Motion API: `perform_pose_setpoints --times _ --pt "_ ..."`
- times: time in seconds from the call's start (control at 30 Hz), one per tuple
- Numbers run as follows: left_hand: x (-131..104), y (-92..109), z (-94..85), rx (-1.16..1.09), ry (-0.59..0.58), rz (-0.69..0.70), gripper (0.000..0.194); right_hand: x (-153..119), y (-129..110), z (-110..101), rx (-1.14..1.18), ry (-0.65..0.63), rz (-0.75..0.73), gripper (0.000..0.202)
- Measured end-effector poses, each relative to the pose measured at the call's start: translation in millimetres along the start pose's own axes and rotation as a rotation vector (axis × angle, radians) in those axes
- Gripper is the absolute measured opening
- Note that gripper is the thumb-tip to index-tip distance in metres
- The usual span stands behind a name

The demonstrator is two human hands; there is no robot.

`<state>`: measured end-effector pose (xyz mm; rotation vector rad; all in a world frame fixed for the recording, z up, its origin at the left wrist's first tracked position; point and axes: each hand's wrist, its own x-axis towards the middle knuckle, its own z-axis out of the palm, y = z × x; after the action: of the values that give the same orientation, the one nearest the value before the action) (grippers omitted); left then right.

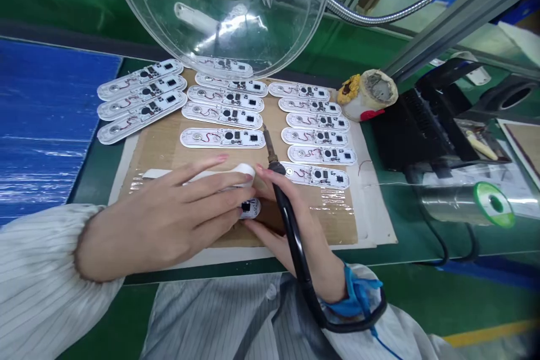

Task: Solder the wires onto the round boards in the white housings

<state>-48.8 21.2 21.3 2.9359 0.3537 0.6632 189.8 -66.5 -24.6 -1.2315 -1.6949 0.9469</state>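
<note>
My left hand (181, 211) is closed around a long white plastic piece (243, 173) with a rounded end; its thumb is hidden. Below those fingers shows the end of a white housing with a circuit board (252, 208). My right hand (301, 225), a blue band round its wrist, holds a black-handled soldering iron (286, 208) with the bare tip pointing up and away. Its index finger and thumb also reach the white pieces from the right. Rows of similar white housings with boards and red wires (223, 138) lie on the cardboard (160, 152) beyond both hands.
A clear round lamp or magnifier shield (295, 39) hangs over the back of the bench. To the right stand a small pot (379, 90), a black soldering stand (396, 129) and a solder wire spool (455, 205). Blue sheeting (42, 135) covers the left side.
</note>
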Motion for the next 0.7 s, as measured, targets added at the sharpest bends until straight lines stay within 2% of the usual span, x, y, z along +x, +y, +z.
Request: perform_pose_setpoints --times 0.2,0.33,0.4,0.5,0.6,0.7 --pt "11.5 3.1 24.9 -0.128 0.086 -0.116 0.033 3.4 -4.0 4.3 -0.065 0.042 -0.016 0.083" --pt "6.6 14.3 33.2 -0.093 0.131 -0.134 0.026 3.6 -4.5 5.3 -0.078 0.032 0.007 0.081" --pt "2.4 23.8 34.8 -0.042 0.147 -0.209 0.017 3.8 -4.7 6.5 -0.096 0.031 0.022 0.080" --pt "-0.4 37.8 34.4 0.007 0.167 -0.403 0.011 3.4 -7.4 3.1 -0.049 0.047 -0.004 0.080" --pt "1.3 45.2 32.1 -0.062 0.167 -0.533 0.011 0.7 -10.7 -12.5 -0.029 0.186 -0.039 0.059" --pt "3.8 46.1 29.8 -0.100 0.152 -0.591 0.012 -2.3 -9.1 -34.2 -0.149 0.496 -0.080 0.034"
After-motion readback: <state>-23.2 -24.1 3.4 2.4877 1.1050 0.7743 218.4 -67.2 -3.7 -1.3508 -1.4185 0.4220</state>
